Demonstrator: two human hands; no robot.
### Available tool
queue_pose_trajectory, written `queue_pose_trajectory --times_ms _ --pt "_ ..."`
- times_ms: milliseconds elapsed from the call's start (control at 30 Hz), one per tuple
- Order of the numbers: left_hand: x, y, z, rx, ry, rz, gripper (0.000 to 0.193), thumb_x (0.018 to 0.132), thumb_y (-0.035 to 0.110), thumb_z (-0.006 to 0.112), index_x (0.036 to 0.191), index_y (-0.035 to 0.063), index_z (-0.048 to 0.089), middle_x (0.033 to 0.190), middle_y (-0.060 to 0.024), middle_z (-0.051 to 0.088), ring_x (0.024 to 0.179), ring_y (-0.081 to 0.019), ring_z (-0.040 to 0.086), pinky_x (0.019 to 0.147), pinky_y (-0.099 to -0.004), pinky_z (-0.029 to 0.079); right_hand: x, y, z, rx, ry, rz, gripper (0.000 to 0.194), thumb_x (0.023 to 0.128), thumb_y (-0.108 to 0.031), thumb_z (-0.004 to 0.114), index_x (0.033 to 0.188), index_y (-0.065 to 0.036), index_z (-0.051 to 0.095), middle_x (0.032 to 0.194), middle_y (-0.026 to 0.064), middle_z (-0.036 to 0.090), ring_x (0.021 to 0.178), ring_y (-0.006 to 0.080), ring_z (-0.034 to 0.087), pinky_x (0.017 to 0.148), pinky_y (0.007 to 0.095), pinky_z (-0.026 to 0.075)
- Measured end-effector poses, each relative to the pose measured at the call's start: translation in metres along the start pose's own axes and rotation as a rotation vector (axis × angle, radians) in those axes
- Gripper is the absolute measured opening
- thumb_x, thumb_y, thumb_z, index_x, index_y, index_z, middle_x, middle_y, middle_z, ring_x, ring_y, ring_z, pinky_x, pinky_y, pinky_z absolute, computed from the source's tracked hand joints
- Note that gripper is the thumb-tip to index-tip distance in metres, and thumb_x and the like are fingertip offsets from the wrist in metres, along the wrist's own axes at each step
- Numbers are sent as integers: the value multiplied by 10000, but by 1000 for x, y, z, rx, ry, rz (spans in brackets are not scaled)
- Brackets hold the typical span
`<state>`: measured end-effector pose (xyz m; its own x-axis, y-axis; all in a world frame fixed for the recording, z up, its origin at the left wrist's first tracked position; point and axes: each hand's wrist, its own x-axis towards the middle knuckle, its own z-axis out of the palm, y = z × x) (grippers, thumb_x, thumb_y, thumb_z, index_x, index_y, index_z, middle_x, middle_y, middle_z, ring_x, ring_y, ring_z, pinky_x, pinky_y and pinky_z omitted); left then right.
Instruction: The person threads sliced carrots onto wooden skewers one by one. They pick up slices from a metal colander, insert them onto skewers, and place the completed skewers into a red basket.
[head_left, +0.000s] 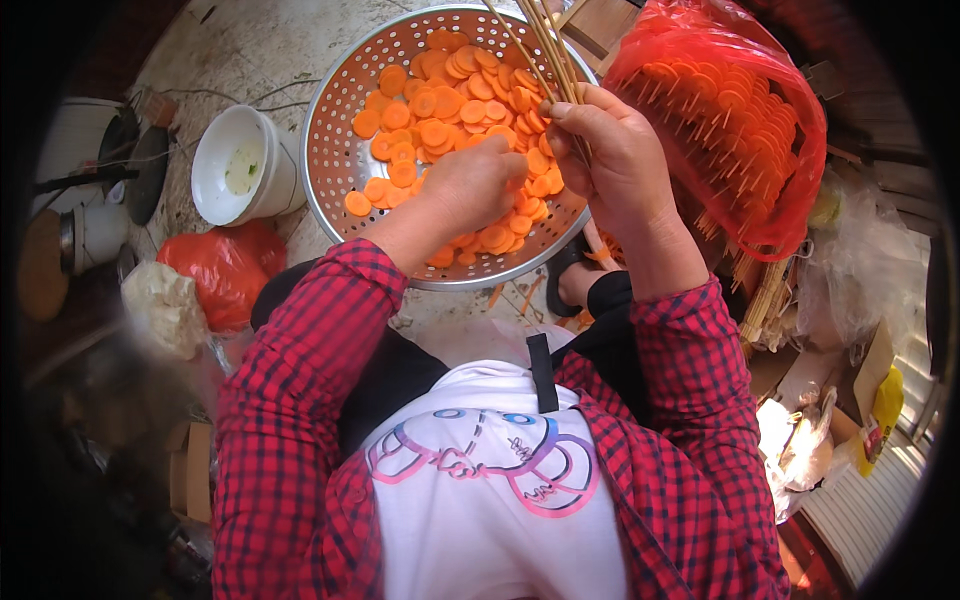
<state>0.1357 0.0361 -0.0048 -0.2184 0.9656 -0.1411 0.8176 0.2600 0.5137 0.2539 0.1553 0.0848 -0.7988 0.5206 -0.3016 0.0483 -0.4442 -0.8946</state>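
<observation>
A large perforated metal colander (330, 142) lies before me, holding a heap of round carrot slices (448, 101). Over the slices, my left hand (480, 180) reaches in with its fingers bent down; its fingertips are hidden, so what it holds does not show. My right hand (611, 146) grips a bunch of thin wooden skewers (551, 52) above the colander's right side, their upper ends fanned out. To the right of that hand, a red plastic bag (806, 150) holds many carrot slices threaded on skewers (739, 127).
White buckets (281, 161) stand left of the colander, the top one with some liquid inside. Below them sit a red plastic bag (225, 270) and a whitish bag (161, 307). Bundled skewers (769, 300) and clear plastic bags (847, 262) are at right. Orange scraps (531, 294) lie on the floor.
</observation>
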Motion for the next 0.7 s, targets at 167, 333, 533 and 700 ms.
queue_pose_trajectory --times_ms 167,333,533,700 --pt "6 -25 -39 -669 -26 -391 116 851 94 652 937 72 578 924 -66 649 827 -201 677 682 -319 544 3 0 -1 -198 -68 0 173 897 -177 600 794 -41 569 604 12 542 446 66 457 399 220 335" --pt "-1 -62 -76 -1450 470 -378 180 901 63 606 1069 46 541 927 -67 648 811 -184 687 697 -301 577 -6 9 7 -281 -118 84 118 929 -165 589 922 -47 596 571 -46 467 416 26 369 391 192 262" --pt "-11 -83 -87 -1670 640 -357 206 898 39 602 1091 43 531 930 -78 651 826 -197 681 770 -333 587 -6 17 12 -347 -152 112 124 935 -137 579 1003 -35 599 591 -70 465 420 2 379 385 176 251" --pt "-18 -86 -87 -1655 647 -354 202 885 29 619 1065 41 529 909 -72 651 819 -195 674 771 -336 584 -9 16 21 -361 -164 128 125 935 -138 586 1006 -37 601 589 -69 472 432 1 387 398 171 265"
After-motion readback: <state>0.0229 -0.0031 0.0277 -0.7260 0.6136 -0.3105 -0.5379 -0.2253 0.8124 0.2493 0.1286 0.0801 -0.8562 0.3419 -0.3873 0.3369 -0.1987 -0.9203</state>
